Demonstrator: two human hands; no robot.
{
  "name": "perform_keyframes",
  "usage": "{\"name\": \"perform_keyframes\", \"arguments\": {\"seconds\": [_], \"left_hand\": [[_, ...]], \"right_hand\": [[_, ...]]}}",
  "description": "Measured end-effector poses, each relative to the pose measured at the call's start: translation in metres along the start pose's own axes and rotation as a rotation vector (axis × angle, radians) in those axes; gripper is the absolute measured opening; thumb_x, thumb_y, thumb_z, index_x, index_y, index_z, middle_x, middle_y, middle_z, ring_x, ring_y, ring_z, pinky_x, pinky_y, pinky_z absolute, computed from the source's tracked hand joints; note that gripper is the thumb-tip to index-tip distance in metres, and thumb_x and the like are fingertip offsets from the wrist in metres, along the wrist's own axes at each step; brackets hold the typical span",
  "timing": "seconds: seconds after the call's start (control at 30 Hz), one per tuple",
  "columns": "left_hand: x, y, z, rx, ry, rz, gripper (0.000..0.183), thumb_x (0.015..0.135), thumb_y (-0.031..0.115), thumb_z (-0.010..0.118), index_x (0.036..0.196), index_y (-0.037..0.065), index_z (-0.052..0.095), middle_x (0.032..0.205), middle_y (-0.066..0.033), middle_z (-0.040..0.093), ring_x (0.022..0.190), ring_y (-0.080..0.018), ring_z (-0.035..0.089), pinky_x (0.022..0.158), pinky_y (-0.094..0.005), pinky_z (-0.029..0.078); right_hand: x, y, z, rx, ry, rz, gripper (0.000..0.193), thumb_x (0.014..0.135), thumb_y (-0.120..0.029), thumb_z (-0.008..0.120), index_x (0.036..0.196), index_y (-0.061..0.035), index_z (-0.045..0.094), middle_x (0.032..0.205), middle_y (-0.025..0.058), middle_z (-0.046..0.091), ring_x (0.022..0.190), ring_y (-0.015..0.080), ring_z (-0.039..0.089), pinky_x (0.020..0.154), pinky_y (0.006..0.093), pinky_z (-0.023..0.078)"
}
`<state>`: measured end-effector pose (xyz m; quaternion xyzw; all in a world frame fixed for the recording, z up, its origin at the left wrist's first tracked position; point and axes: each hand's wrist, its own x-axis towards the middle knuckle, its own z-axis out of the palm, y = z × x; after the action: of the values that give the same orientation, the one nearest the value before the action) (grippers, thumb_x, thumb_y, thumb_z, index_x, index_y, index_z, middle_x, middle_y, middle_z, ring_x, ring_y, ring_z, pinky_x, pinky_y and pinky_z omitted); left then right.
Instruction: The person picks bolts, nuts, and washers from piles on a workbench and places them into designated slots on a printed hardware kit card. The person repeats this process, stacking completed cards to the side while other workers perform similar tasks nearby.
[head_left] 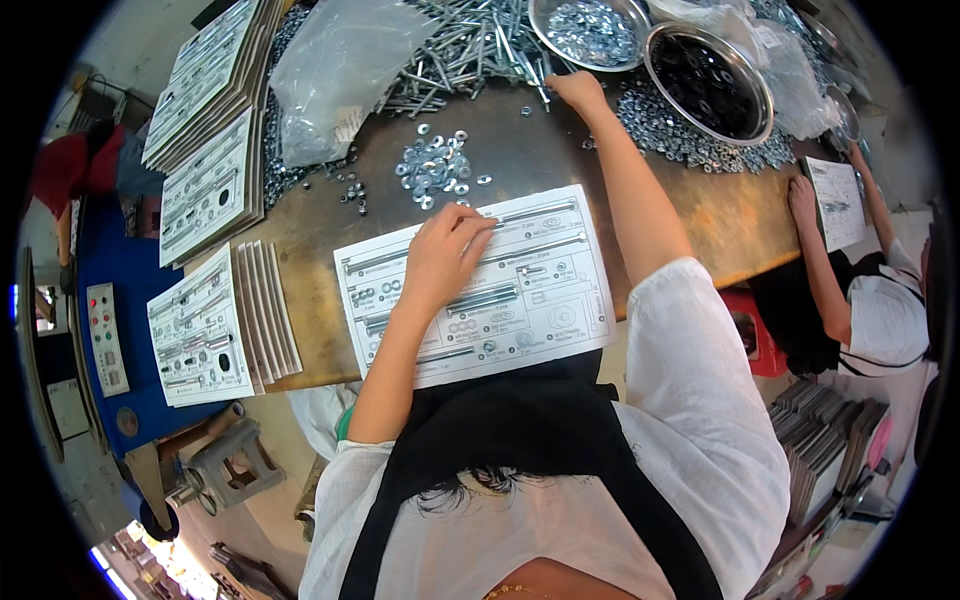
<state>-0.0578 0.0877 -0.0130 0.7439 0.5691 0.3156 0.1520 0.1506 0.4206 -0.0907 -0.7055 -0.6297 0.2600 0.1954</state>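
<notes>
A white card [560, 330] printed with outlines of fasteners lies on the table's near edge. Long bolts and small hardware show on it; I cannot tell which are real and which are printed. My left hand [446, 255] rests on the card's upper middle, fingers stretched out. My right hand [580, 92] is extended to the far side, its fingers drawn together at the edge of a heap of long silver bolts [470, 45]. What those fingertips hold, if anything, is too small to make out. Loose washers [435, 168] are scattered between the card and the heap.
A steel bowl of silver washers [590, 30] and one of black parts [705, 80] stand over heaped nuts [660, 125]. Clear plastic bags [340, 70] lie behind. Stacked printed cards [205, 325] line the left. At right, a co-worker's hand [803, 200] is by another card [838, 205].
</notes>
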Motion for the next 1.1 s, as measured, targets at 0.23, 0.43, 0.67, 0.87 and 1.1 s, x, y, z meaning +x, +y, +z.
{"name": "perform_keyframes", "arguments": {"seconds": [0.23,0.43,0.67,0.87,1.1], "left_hand": [[-0.002,0.022,-0.028,0.181,0.214,0.143,0.028,0.086,0.011,0.068,0.114,0.017,0.071,0.099,-0.0015,0.064,0.092,-0.0216,0.064,0.090,-0.0386,0.049],[-0.003,0.054,-0.013,0.223,0.010,0.470,0.046,0.074,0.009,0.074,0.119,0.017,0.070,0.094,-0.0011,0.064,0.093,-0.0197,0.062,0.095,-0.0406,0.046],[-0.045,0.058,0.050,0.097,-0.152,0.354,0.035,0.082,0.019,0.074,0.115,0.009,0.068,0.089,-0.0028,0.060,0.088,-0.0212,0.060,0.084,-0.0339,0.045],[-0.058,0.064,0.069,0.103,-0.069,0.238,0.031,0.085,0.020,0.073,0.115,0.010,0.069,0.092,-0.0035,0.059,0.090,-0.0236,0.058,0.084,-0.0360,0.043],[-0.059,0.067,0.091,0.163,0.016,0.157,0.020,0.085,0.015,0.072,0.103,0.010,0.066,0.092,-0.0054,0.056,0.090,-0.0243,0.053,0.081,-0.0370,0.039]], "right_hand": [[-0.181,-0.030,-0.088,0.446,-0.782,-0.300,0.022,0.091,-0.027,0.060,0.092,-0.0095,0.073,0.083,-0.0078,0.063,0.071,0.0031,0.047,0.061,0.0194,0.036],[-0.309,0.019,-0.107,0.754,-1.197,-0.016,0.033,0.096,-0.037,0.062,0.105,-0.0050,0.069,0.074,-0.0064,0.051,0.060,0.0029,0.038,0.052,0.0208,0.030],[-0.383,0.091,-0.082,0.525,-0.467,-0.053,0.027,0.092,-0.028,0.071,0.089,-0.0020,0.069,0.070,-0.0031,0.046,0.060,0.0068,0.038,0.054,0.0250,0.031],[-0.391,0.067,-0.086,0.126,-0.116,-0.088,0.022,0.082,-0.026,0.078,0.085,-0.0057,0.069,0.075,0.0100,0.068,0.071,0.0295,0.065,0.064,0.0392,0.049],[-0.394,0.065,-0.076,-0.072,-0.037,-0.011,0.022,0.079,-0.025,0.080,0.087,-0.0082,0.068,0.072,0.0079,0.069,0.072,0.0311,0.068,0.064,0.0417,0.052]]}}
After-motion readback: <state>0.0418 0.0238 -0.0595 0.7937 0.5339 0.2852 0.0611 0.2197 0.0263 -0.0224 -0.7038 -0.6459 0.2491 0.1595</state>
